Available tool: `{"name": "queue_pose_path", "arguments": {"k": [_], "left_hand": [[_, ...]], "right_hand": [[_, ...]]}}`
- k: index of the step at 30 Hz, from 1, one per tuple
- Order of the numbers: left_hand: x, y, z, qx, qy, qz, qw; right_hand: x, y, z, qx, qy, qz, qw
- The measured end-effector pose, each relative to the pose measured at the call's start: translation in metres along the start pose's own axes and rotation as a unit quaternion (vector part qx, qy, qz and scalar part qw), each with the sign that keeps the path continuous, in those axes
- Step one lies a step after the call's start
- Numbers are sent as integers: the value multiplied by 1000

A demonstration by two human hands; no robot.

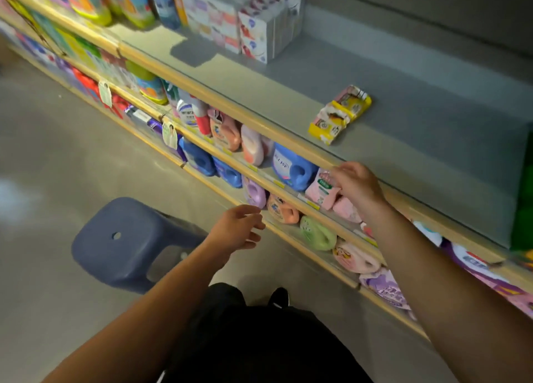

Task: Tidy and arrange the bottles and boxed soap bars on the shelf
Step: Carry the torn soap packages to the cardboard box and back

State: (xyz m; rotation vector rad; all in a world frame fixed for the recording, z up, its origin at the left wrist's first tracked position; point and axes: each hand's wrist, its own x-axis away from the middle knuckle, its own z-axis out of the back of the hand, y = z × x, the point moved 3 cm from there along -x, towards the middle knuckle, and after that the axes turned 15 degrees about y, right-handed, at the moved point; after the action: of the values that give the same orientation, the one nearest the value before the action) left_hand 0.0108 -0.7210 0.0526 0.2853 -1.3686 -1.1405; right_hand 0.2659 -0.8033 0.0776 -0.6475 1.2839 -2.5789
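Pink is the soap pack (322,189) that our right hand (357,185) pinches, on the middle shelf (277,184) next to a big blue bottle (292,167). Our left hand (238,229) is loose and holds nothing, near the lower shelf's edge. Up on the grey top shelf (418,129) a yellow soap box (339,114) lies alone, and white boxes (253,22) stand further back. A blue stool (127,241) sits on the floor
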Motion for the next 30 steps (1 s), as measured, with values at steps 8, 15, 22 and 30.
{"name": "queue_pose_path", "arguments": {"k": [8, 15, 22, 30], "left_hand": [[-69, 100, 1, 45, -57, -37, 997], [-143, 175, -6, 12, -115, -73, 991], [-186, 211, -36, -22, -180, -76, 980], [-194, 213, -74, -89, -243, -85, 962]], "right_hand": [[-79, -67, -38, 117, 122, -19, 985], [-91, -84, -74, 174, 204, -64, 961], [-85, -88, -88, 80, 248, -88, 961], [-77, -83, -98, -120, 273, -177, 938]]}}
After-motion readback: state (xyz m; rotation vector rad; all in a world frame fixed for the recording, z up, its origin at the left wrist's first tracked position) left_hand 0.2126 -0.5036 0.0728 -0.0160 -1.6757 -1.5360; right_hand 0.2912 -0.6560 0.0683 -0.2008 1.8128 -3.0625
